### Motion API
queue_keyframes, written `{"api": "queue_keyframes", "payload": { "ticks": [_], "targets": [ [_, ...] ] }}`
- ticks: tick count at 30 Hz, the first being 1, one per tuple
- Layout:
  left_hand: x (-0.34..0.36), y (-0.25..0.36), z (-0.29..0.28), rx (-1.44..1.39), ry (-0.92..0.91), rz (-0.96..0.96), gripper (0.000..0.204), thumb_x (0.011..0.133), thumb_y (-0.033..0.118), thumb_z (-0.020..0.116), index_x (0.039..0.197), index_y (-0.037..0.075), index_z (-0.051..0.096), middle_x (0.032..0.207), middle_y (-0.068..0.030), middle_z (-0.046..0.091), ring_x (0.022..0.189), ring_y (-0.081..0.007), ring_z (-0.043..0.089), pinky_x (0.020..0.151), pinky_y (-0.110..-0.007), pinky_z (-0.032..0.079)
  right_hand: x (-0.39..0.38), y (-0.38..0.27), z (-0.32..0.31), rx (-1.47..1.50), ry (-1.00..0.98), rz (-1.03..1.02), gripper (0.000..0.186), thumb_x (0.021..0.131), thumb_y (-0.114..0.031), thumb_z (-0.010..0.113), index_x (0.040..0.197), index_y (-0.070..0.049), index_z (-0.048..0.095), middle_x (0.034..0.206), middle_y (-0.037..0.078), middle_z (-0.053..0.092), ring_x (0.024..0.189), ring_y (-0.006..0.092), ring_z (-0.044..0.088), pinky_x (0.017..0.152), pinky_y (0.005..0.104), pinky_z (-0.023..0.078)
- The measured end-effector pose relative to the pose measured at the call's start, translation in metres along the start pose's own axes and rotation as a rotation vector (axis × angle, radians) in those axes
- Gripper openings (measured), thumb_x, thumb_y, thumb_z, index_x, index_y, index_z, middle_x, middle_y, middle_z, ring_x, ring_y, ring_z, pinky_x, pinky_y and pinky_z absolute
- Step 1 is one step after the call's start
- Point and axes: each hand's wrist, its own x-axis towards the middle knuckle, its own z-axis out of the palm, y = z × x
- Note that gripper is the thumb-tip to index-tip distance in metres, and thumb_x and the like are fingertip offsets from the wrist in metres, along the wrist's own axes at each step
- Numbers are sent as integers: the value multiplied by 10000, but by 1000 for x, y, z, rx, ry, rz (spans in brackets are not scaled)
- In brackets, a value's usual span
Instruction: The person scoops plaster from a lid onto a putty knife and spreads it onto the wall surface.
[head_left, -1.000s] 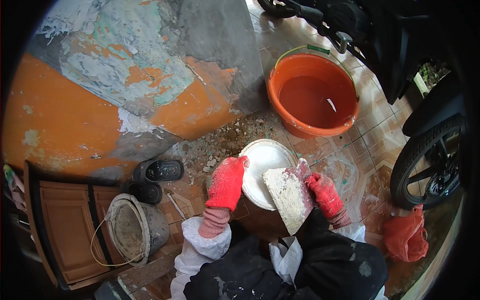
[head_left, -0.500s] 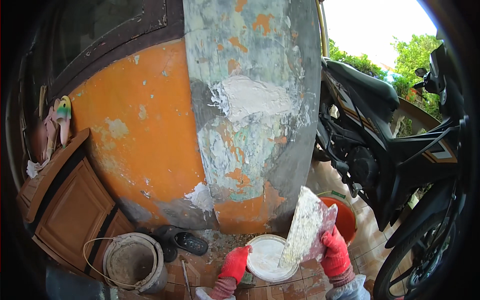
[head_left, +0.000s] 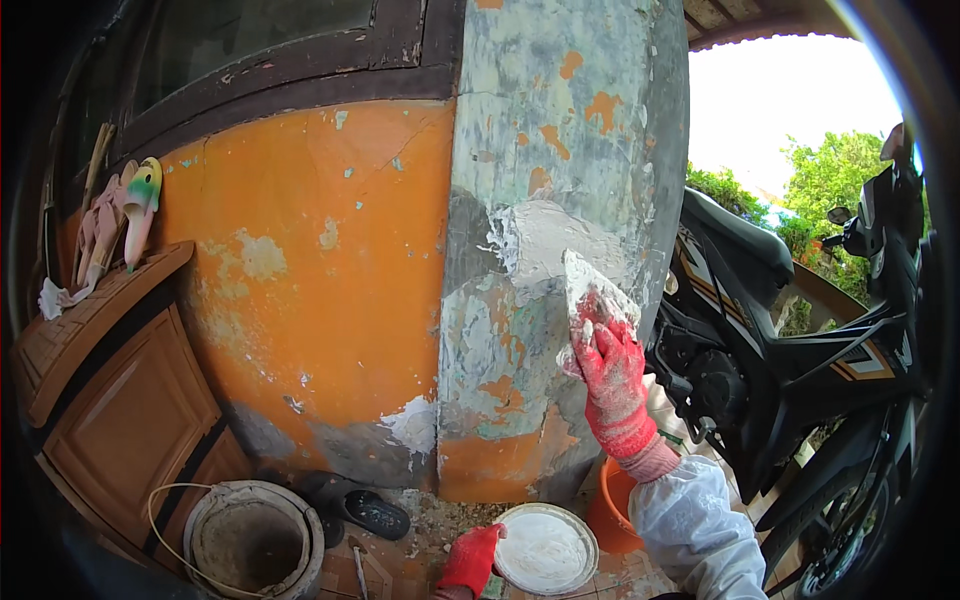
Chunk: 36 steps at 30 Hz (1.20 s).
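Observation:
My right hand [head_left: 614, 385], in a red glove, is closed around a flat, putty-smeared scraper plate [head_left: 583, 282]. The plate is tilted up against the peeling grey-green pillar [head_left: 505, 110], at the lower right of a fresh white putty patch [head_left: 550, 238]. Whether its edge presses on the pillar is hard to tell. Low in the view, my red-gloved left hand [head_left: 470, 560] grips the left rim of a round tub [head_left: 594, 550]. White putty [head_left: 543, 548] lies inside the tub.
A motorcycle [head_left: 740, 350] stands close on the right, an orange bucket [head_left: 612, 505] behind my right sleeve. To the left are a dirty grey bucket [head_left: 205, 530], dark clogs [head_left: 375, 512] and a wooden panel [head_left: 135, 410]. The orange wall [head_left: 330, 280] adjoins the pillar.
My right hand has raised the scraper plate from over the putty tub to the patch on the pillar. My left hand stays at the tub's rim. The whole view has shifted.

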Motion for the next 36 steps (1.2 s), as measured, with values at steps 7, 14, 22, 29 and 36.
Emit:
{"api": "queue_keyframes", "payload": {
  "ticks": [7, 14, 22, 29, 36],
  "targets": [
    [37, -58, 2, 93, 71, 442, 361, 921, 384, 491, 1022, 83, 661, 991, -117, 675, 939, -233, 613, 858, -354, 447, 20, -17, 22, -297, -101, -205, 427, 718, -124, 597, 1142, -181, 576, 951, 105, 512, 1001, 315, 518, 947, 635, 321],
    [90, -122, 21, 321, 166, 550, 326, 939, 329, 473, 971, 67, 665, 898, -135, 665, 840, -257, 613, 797, -364, 467, 18, -6, 46, -488, -343, -200, 479, 828, -194, 492, 1306, -205, 450, 1187, 105, 498, 1272, 312, 383, 976, 683, 275],
    [118, -156, 33, 292, 207, 467, 331, 957, 324, 437, 991, 76, 653, 964, -182, 652, 872, -301, 622, 790, -379, 471, 14, 3, 50, -526, -458, -282, 470, 844, -217, 471, 1312, -188, 433, 1256, 76, 482, 1298, 288, 359, 998, 669, 277],
    [80, -95, 11, 254, 26, 444, 327, 954, 348, 436, 957, 95, 642, 878, -177, 641, 860, -341, 611, 753, -404, 461, 0, 16, 28, -450, -405, -367, 438, 806, -177, 520, 1242, -203, 480, 1121, 79, 508, 1225, 269, 432, 1012, 660, 256],
    [78, -101, 22, 274, 102, 732, 294, 943, 275, 448, 989, 64, 647, 906, -142, 648, 869, -290, 616, 768, -380, 466, 44, 18, 23, -502, -334, -312, 457, 786, -126, 558, 1234, -183, 489, 1103, 81, 506, 1149, 269, 477, 1025, 611, 268]
  ]
}}
